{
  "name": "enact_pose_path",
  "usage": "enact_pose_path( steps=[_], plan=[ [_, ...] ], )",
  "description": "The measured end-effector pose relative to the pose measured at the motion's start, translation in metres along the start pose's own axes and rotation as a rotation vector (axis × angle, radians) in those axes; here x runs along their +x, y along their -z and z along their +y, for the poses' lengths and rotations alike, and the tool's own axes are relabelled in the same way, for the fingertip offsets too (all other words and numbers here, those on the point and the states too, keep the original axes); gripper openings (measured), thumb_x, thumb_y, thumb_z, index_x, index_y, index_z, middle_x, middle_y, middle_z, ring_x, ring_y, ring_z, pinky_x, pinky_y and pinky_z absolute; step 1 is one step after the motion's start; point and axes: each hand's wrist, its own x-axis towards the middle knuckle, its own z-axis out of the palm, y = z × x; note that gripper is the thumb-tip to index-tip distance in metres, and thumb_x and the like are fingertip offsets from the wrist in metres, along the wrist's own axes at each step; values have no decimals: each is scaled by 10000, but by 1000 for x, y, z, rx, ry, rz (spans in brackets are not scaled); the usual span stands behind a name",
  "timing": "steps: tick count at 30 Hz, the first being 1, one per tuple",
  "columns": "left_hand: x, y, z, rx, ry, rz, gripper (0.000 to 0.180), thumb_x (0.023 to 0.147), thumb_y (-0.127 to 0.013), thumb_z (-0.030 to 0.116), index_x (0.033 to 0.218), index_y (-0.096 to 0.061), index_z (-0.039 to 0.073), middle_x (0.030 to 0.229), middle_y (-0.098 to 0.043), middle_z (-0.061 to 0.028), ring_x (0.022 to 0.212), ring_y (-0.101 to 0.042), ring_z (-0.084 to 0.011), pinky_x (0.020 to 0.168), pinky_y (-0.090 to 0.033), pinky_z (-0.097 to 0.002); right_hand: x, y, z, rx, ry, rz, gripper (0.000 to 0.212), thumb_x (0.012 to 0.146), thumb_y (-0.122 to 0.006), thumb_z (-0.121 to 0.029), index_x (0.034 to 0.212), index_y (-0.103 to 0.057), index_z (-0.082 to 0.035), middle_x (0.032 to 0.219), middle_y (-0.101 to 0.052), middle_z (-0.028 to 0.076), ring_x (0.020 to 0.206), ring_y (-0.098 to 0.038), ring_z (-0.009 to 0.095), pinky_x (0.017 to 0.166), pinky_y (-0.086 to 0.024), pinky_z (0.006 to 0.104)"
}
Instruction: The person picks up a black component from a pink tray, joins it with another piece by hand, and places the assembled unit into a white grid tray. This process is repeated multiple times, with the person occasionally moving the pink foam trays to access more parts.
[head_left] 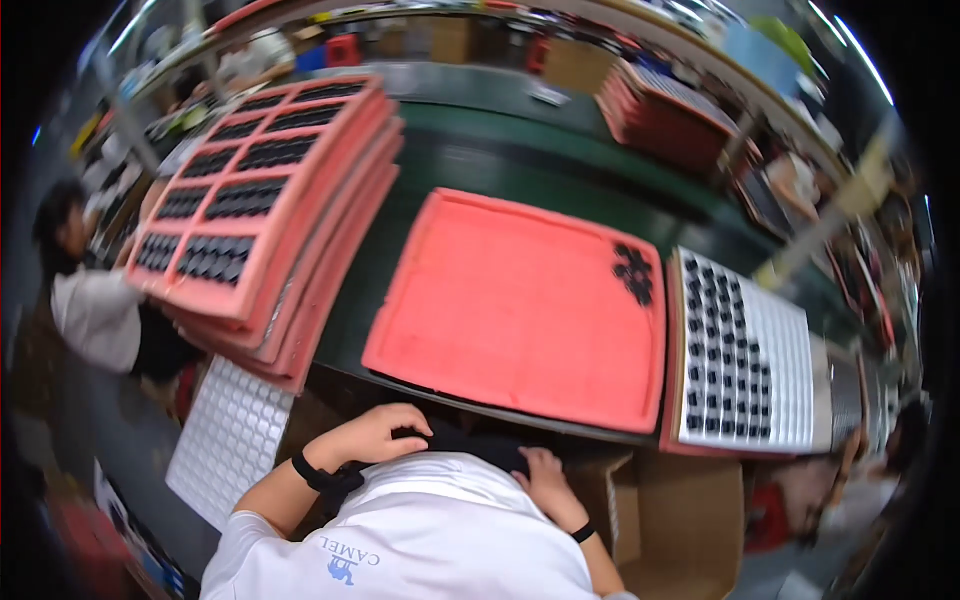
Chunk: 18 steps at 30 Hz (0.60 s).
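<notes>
My left hand (385,433) is held low in front of my body, just below the table's front edge. Its fingers are curved, with a gap between thumb and fingers and nothing visible between them. Near my lap, my right hand (548,480) has its fingers apart and shows nothing in its grip. Beyond both hands lies a shallow pink foam tray (510,300) on the green table. Several small black parts (633,275) are clustered in its far right corner. To the right, a white moulded tray (785,345) is partly filled with rows of black parts (718,375).
A tall stack of pink trays (340,240), the top one filled with black parts, stands at left. Below it is an empty white tray (230,430). A cardboard box (690,520) sits beside my right arm. More pink trays (665,125) stand far right. People work on both sides.
</notes>
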Motion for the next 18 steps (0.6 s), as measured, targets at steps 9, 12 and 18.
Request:
enact_pose_path(
  steps=[9, 12, 18],
  plan=[
    [-6, -20, -89, 525, 633, -364, 540, 903, -467, 413, 1323, -427, 76, 1301, -464, -201, 1191, -446, -319, 1023, -323, -384, 87, -8, 19, -57, -182, -621, 627, 889, -433, -514, 1323, -401, -63, 1388, -335, 237, 1266, -342, 368, 1031, -313, 410],
    [16, -36, -183, 111, 340, -87, 533, 891, -493, 424, 1268, -482, 47, 1286, -480, -213, 1209, -431, -324, 1027, -314, -369, 114, -16, 26, -242, 121, -471, 664, 882, -428, -521, 1387, -294, -111, 1430, -288, 195, 1321, -255, 353, 1074, -243, 420],
    [42, -30, -204, -123, 221, 24, 542, 883, -511, 433, 1246, -504, 30, 1278, -487, -220, 1215, -426, -326, 1027, -313, -361, 128, -13, 29, -316, 294, -445, 678, 878, -432, -515, 1404, -271, -117, 1431, -298, 177, 1331, -243, 346, 1090, -222, 417]
  ],
)
